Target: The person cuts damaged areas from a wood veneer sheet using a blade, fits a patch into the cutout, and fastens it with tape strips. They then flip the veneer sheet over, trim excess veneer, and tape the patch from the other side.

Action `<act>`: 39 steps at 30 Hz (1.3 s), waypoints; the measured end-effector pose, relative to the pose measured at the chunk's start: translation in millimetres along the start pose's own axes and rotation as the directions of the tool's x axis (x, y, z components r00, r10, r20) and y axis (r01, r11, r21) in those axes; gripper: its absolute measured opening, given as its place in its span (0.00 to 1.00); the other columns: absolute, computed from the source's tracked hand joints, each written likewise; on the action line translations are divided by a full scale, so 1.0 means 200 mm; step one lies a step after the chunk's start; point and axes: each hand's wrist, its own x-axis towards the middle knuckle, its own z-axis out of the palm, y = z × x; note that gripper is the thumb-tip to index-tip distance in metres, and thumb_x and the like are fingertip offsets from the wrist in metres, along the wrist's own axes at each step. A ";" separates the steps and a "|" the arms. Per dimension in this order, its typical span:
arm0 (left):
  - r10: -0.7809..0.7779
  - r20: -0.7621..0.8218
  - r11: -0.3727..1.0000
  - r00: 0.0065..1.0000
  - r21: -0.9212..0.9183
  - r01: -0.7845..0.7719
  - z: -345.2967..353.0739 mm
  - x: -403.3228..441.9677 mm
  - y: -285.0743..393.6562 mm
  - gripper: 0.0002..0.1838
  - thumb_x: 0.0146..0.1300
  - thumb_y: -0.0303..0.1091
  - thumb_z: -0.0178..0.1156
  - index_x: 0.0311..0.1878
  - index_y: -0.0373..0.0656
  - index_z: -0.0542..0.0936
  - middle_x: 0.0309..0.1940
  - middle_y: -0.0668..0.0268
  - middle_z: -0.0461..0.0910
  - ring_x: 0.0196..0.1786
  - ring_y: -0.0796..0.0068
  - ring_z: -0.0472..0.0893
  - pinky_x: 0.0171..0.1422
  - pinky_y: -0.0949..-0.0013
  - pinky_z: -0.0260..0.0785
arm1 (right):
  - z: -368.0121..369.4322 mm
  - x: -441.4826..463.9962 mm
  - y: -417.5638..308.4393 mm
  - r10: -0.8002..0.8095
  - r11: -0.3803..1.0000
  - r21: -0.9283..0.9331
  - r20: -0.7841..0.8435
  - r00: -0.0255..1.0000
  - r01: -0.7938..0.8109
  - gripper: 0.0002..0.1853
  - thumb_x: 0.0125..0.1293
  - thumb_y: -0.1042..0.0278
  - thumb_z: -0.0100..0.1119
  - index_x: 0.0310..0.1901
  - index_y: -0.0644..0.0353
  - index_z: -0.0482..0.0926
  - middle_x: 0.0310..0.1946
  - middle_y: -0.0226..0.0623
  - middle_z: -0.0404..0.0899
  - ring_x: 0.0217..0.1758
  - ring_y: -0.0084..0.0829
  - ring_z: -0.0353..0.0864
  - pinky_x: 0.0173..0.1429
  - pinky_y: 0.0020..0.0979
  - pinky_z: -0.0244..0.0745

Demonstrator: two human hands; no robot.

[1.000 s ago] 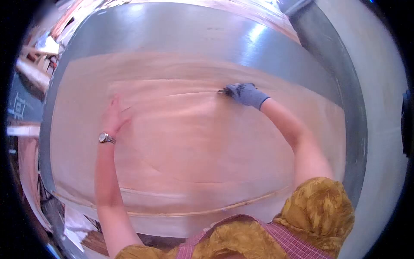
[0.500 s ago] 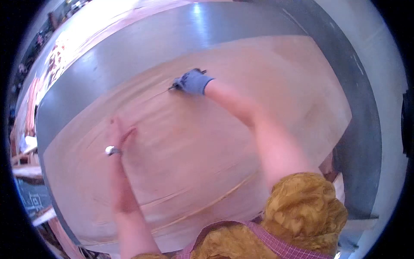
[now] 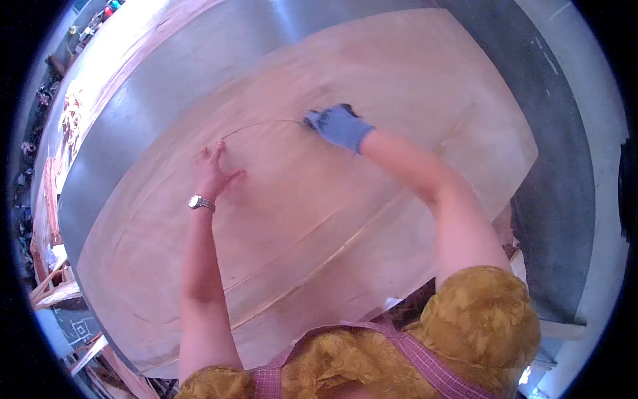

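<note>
A large tan, leather-like sheet [image 3: 279, 199] with creases lies under both hands. My left hand [image 3: 212, 174], bare with a silver wristwatch [image 3: 201, 202], is spread on the left part of the sheet, touching it with the fingertips. My right hand [image 3: 340, 128], in a blue-grey glove with dark fingertips, is closed at the sheet's upper middle. A dark slim tool is in its grip, mostly hidden now by the glove. Between the left fingertips and the glove runs a thin curved line [image 3: 262, 122]; whether it is a cut, a mark or a strand, I cannot tell.
The sheet lies on a smooth grey tabletop [image 3: 169, 83], which shows along the far side and the right. Beyond its left edge are loose pinkish pieces [image 3: 48, 199] and pale strips [image 3: 60, 292]. A long light fold [image 3: 306, 279] crosses the near part of the sheet.
My right hand has moved right across the sheet, and the curved line behind it is longer. My left hand has moved up and right. The camera view has also shifted.
</note>
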 end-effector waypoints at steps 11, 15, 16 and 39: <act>-0.080 0.127 0.986 0.989 0.154 0.060 0.08 0.14 0.35 0.51 0.49 0.66 0.70 0.74 0.54 0.66 0.72 0.49 0.64 0.75 0.54 0.64 0.73 0.51 0.60 | 0.49 -0.94 0.40 0.396 0.904 0.108 0.158 0.905 -0.414 0.15 0.72 0.60 0.50 0.57 0.54 0.69 0.31 0.42 0.86 0.30 0.41 0.87 0.30 0.46 0.78; -0.159 0.007 0.987 0.987 -0.018 0.159 0.04 0.41 0.25 0.40 0.61 0.56 0.64 0.72 0.45 0.68 0.69 0.50 0.68 0.68 0.53 0.72 0.70 0.51 0.66 | 0.54 -1.02 0.45 0.350 0.881 0.436 -0.336 0.875 -0.185 0.14 0.71 0.53 0.55 0.47 0.54 0.75 0.34 0.39 0.86 0.31 0.43 0.85 0.33 0.47 0.76; -0.060 -0.133 0.996 0.989 0.062 0.069 0.11 0.51 0.18 0.37 0.62 0.52 0.62 0.71 0.44 0.68 0.67 0.50 0.70 0.67 0.53 0.73 0.69 0.51 0.67 | 0.43 -1.04 0.38 0.277 0.884 0.459 -0.351 0.894 -0.094 0.15 0.71 0.51 0.56 0.47 0.53 0.76 0.35 0.37 0.86 0.32 0.42 0.85 0.34 0.47 0.76; -0.062 -0.643 0.996 0.764 -0.085 0.009 -0.24 0.61 0.08 0.10 0.68 0.36 0.53 0.45 0.40 0.75 0.41 0.48 0.83 0.41 0.44 0.83 0.44 0.47 0.74 | 0.43 -0.58 0.40 0.386 0.864 0.466 -0.373 0.843 -0.190 0.10 0.62 0.61 0.63 0.43 0.54 0.81 0.50 0.34 0.81 0.56 0.44 0.76 0.54 0.44 0.77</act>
